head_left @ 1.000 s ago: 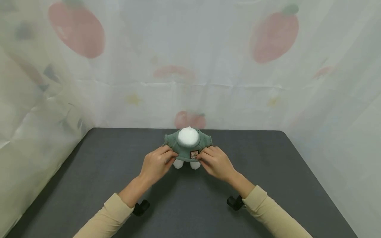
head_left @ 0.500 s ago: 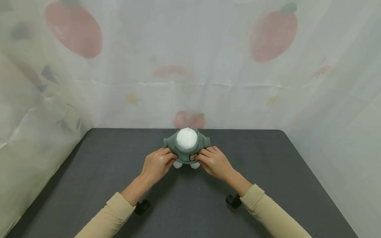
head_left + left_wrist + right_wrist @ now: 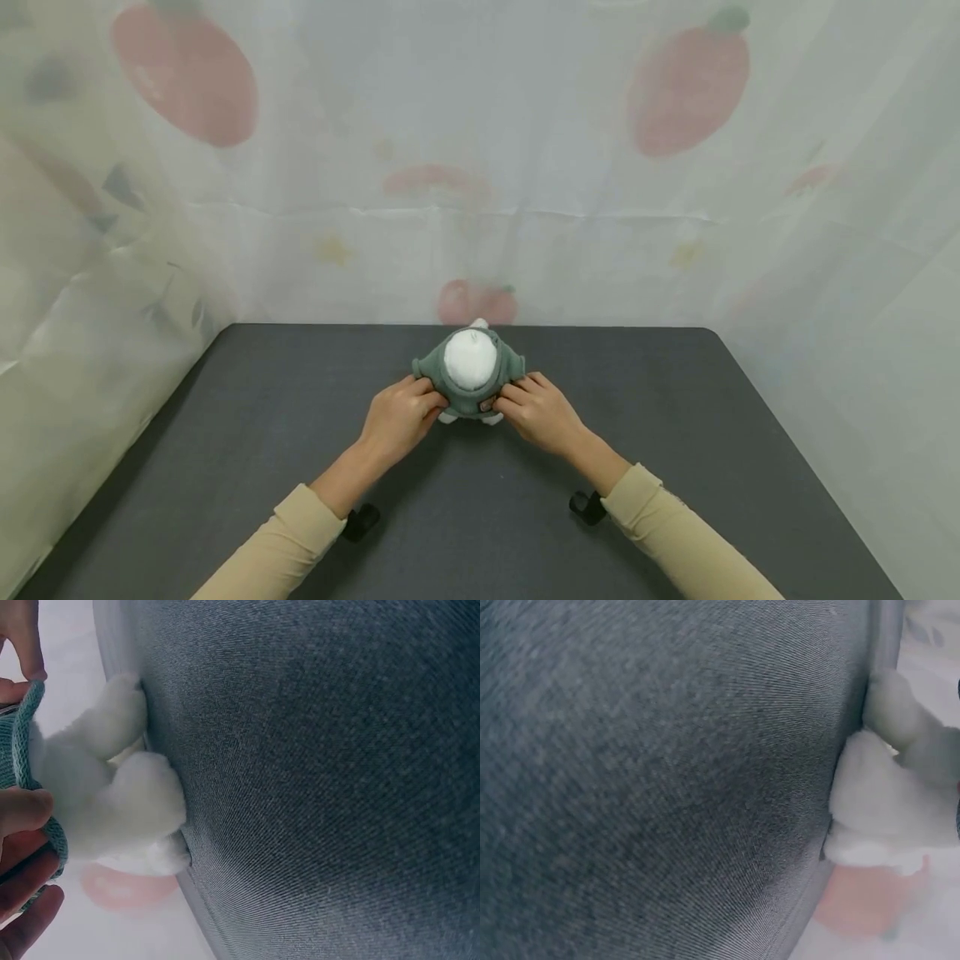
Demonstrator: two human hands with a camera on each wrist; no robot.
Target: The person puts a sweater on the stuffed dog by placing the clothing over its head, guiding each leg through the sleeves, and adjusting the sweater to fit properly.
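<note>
A person's left hand [image 3: 397, 417] and right hand [image 3: 542, 410] pinch the hem of a small green knitted sweater [image 3: 459, 392] on a white plush toy [image 3: 470, 361] standing mid-surface on the dark grey surface [image 3: 480, 517] — pulled nearly down, feet just showing.

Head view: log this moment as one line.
left hand: grips green knitted sweater hem | right hand: grips hem | white plush toy: on dark grey table
</note>
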